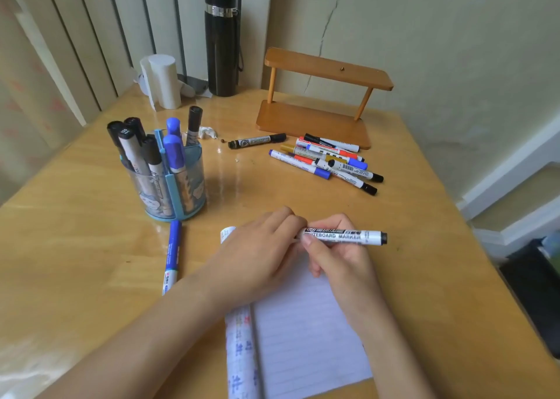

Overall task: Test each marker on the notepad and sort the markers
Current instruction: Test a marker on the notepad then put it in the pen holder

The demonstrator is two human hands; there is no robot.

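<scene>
Over the notepad, your right hand grips a marker, left hand pinching its cap end; several seem sorted into the cup, a pile likely awaits testing

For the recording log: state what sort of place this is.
Probably a desk in a home or study room: a wooden table set against a plain wall, a pen holder full of markers, a small wooden shelf and a black flask by vertical blinds.
</scene>
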